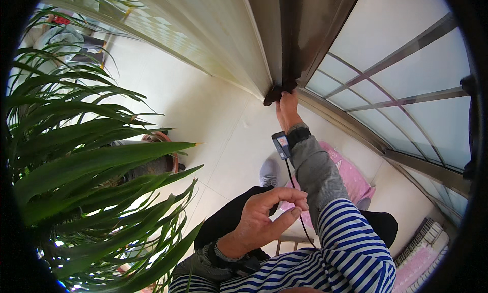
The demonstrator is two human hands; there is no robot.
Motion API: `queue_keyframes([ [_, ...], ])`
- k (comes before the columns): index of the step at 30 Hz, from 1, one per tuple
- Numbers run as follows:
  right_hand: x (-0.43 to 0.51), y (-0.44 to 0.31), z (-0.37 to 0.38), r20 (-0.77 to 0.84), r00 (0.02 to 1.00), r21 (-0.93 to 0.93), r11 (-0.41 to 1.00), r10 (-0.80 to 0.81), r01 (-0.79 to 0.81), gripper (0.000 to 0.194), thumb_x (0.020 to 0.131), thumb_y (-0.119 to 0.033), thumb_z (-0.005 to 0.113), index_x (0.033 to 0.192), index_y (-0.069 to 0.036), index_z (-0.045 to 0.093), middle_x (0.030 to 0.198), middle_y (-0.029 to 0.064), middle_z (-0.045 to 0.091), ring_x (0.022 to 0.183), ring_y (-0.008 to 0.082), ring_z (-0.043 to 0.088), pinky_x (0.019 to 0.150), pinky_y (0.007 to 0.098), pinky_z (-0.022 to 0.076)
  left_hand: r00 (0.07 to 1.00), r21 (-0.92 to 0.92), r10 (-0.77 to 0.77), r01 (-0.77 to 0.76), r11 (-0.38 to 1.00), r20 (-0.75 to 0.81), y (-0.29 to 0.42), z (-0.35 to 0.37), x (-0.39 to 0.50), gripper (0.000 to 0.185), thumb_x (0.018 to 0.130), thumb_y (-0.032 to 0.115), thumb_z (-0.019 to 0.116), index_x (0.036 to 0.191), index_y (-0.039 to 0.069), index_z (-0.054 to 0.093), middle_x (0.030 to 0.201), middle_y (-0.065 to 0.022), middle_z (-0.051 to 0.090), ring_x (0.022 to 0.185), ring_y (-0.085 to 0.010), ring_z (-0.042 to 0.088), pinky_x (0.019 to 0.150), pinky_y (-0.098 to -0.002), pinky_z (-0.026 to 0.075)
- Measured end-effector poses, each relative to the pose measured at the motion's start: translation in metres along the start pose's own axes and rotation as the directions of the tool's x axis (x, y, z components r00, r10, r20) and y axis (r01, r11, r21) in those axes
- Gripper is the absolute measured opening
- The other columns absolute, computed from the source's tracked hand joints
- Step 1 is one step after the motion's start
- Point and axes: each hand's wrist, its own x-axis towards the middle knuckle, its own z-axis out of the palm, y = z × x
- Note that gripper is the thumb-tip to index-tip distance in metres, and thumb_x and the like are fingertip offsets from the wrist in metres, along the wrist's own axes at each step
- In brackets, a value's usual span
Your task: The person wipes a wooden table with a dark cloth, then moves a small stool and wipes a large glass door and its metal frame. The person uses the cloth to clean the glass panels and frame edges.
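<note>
My right hand [288, 108] reaches away from me to the lower part of a brown door frame [314, 29]. Its fingers press on a dark cloth [273, 95], which lies bunched against the frame beside the edge of a pale panel [244, 45]; the fingertips are partly hidden. A strapped device [281, 145] with a black cable sits at that wrist. My left hand [263, 218] is held in front of my body with its fingers bent, thumb apart from them, and nothing in it.
A large long-leaved plant [95, 155] fills the left side, near a round pot [175, 161]. Frosted glass panes [385, 83] with a metal frame stand at right. Pink printed fabric [349, 174] lies by my feet on the tiled floor [228, 132]. More pink fabric [419, 266] is at lower right.
</note>
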Motion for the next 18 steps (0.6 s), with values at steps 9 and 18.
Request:
queue_keyframes([
  [9,-0.109,-0.081,0.074,0.234,0.965,-0.124,0.988,0.117,-0.089,0.024,0.096,0.001,0.049,0.117,-0.009,0.051,0.112,0.0068,0.058,0.097,0.0215,0.055,0.08,0.0403,0.0459,0.994,-0.053,0.025,-0.03,0.998,-0.103,-0.005,0.017,-0.004,0.02,0.1,-0.001,0.055,0.119,-0.004,0.062,0.102,-0.0097,0.069,0.096,-0.015,0.064,0.09,-0.03,0.051],
  [18,-0.258,-0.229,0.179,0.747,0.665,-0.153,0.975,0.006,0.163,0.021,0.09,-0.005,0.063,0.109,-0.009,0.053,0.106,0.0114,0.057,0.094,0.0259,0.055,0.084,0.0419,0.0473,0.918,-0.076,0.365,-0.38,0.922,-0.155,-0.01,0.023,-0.014,0.013,0.101,0.004,0.055,0.107,-0.002,0.066,0.091,-0.0062,0.067,0.085,-0.0139,0.064,0.085,-0.0309,0.053],
])
